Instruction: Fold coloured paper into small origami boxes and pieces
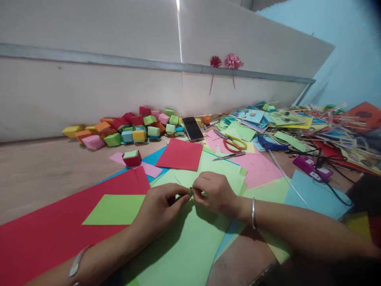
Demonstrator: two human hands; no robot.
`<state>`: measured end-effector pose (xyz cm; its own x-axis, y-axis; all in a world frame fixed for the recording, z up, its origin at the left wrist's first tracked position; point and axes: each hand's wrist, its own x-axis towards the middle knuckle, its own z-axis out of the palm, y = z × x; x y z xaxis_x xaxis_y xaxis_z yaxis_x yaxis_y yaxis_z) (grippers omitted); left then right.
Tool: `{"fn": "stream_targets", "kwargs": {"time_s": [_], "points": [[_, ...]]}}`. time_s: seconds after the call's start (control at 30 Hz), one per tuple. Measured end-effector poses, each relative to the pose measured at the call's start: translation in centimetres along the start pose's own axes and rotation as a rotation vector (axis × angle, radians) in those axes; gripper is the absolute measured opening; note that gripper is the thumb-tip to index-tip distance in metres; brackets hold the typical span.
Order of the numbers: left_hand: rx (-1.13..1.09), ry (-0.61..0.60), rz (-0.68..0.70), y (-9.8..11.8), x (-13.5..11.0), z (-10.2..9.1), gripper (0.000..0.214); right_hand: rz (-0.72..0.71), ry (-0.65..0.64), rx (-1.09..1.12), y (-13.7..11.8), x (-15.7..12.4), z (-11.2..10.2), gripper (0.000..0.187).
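Note:
Between the fingertips of both hands is a small dark green piece [191,191], apparently paper; most of it is hidden by the fingers. My left hand [160,204] pinches it from the left. My right hand [216,194] is closed on its other side, thumb and forefinger together. Beneath both hands lie light green sheets [175,254]. A bright green sheet [114,208] rests on a large red sheet [56,226] beside my left wrist. Beyond the hands are a red square sheet [180,154] and a small red paper box with a light green top [131,158].
Scissors [233,143], a pen-like cutter [228,156] and a phone [193,129] lie farther back. Many coloured paper boxes [138,135] are heaped by the white panel. At right are a blue glue gun [269,143], a purple power strip [312,168] with cables, and piled cards [285,118].

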<state>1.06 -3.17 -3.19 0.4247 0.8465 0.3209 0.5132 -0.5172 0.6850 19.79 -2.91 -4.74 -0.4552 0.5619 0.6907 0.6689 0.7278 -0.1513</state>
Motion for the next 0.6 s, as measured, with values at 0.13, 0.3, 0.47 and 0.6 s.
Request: {"fn": "stream_targets", "kwargs": {"time_s": [0.13, 0.3, 0.47, 0.6], "points": [[0.009, 0.049, 0.014, -0.2, 0.0, -0.1, 0.017, -0.165, 0.073, -0.210, -0.5, 0.1, -0.4, 0.030], [0.001, 0.095, 0.041, -0.3, -0.1, -0.1, 0.015, -0.172, -0.045, -0.158, -1.2, -0.1, -1.2, 0.027], [-0.008, 0.122, 0.089, 0.0, -0.1, 0.0, 0.014, -0.042, -0.117, 0.107, -0.5, -0.3, -1.5, 0.024], [-0.016, 0.091, 0.118, 0.2, -0.1, -0.1, 0.014, 0.210, -0.165, 0.359, -0.2, 0.4, -1.9, 0.011]]}}
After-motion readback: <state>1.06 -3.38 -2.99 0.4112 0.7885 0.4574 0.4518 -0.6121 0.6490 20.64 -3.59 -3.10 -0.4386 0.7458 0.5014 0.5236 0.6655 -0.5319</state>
